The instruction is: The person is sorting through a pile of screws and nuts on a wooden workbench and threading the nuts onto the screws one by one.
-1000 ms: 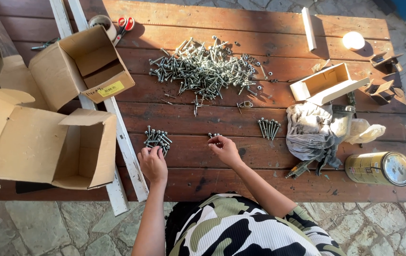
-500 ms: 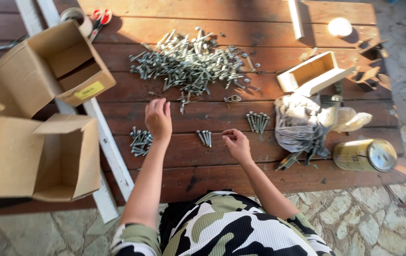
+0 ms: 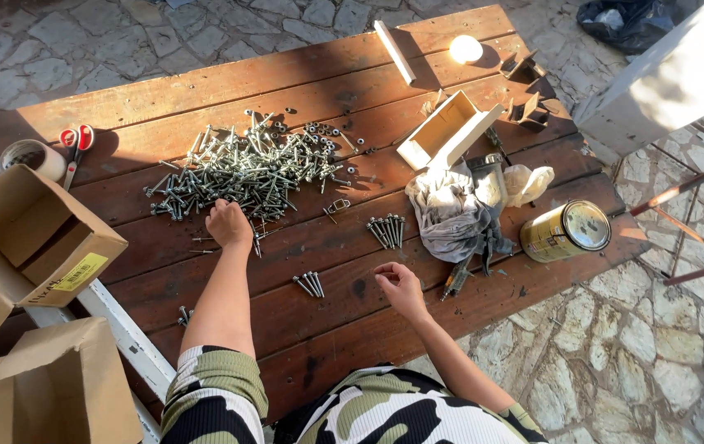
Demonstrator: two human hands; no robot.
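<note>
Nearest to us, at the bottom edge, our striped sleeves come up over a wooden table (image 3: 204,90) of reddish planks. Our right hand (image 3: 399,286) rests low on a near plank, fingers curled loosely inward; we cannot tell whether anything is pinched between them. Just to its left lies a small bunch of screws (image 3: 309,284), apart from the hand. A further small bunch (image 3: 387,231) lies a little beyond, and a few screws (image 3: 182,315) peek out beside our left forearm.

Our left hand (image 3: 229,224) reaches farther, knuckles up and fingers bent down, touching the near edge of the big heap of screws (image 3: 245,168) spread across the middle planks; whether it grips any we cannot tell.

To the left, two open cardboard boxes (image 3: 27,247) sit beside a white slat (image 3: 126,337). On the right, a crumpled grey rag (image 3: 451,214) lies next to a brass-coloured tin (image 3: 566,232) on its side.

Farther off, a small open wooden box (image 3: 442,131) stands past the rag, red-handled scissors (image 3: 76,144) and a roll of tape (image 3: 31,156) lie at the far left, and a pale round lid (image 3: 465,49) sits near the far edge.
</note>
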